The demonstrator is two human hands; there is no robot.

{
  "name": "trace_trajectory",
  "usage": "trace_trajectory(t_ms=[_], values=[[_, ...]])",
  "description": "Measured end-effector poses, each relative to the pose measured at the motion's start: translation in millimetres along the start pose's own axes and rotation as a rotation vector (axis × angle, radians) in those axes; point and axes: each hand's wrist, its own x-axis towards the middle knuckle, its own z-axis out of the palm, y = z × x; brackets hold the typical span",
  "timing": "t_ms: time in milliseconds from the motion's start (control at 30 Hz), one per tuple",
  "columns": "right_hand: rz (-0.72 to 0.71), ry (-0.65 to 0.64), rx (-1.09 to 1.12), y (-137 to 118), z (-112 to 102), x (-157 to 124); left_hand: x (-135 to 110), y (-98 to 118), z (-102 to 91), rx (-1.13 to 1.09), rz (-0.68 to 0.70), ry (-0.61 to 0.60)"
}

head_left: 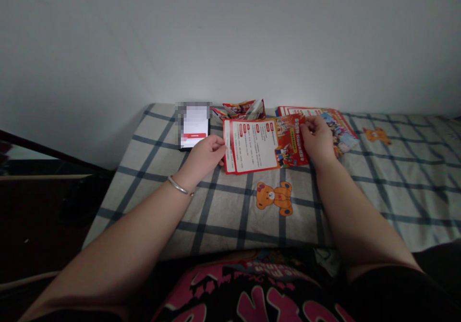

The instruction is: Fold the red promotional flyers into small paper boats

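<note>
A red and white printed sheet lies spread on the checked bedsheet. My left hand pinches its left edge, fingers closed; a silver bracelet sits on that wrist. My right hand is closed on the sheet's right, red illustrated part. Behind it lie torn red wrappers and a second colourful printed sheet at the right.
A lit phone lies on the bed left of the sheet, near the white wall. Orange bear prints mark the bedsheet. The bed's left edge drops to a dark floor. My pink and black clothing fills the bottom.
</note>
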Motion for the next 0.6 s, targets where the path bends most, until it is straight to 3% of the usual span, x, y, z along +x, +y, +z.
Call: trace_trajectory(t_ms=[233, 367, 467, 600], values=[[-0.006, 0.072, -0.123, 11.7, -11.2, 6.3, -2.8, 3.0, 0.6, 0.048, 0.011, 0.006], [-0.213, 0.054, -0.273, -9.8, -15.1, -1.1, -2.7, 1.7, 1.3, 0.035, 0.008, 0.000], [-0.412, -0.132, -0.293, -44.4, -6.1, -23.1, -2.4, -0.1, 2.2, 0.037, 0.011, 0.007], [-0.465, -0.417, -0.240, -86.0, 15.7, -60.3, -2.3, -2.2, 2.9, 0.033, 0.030, -0.007]])
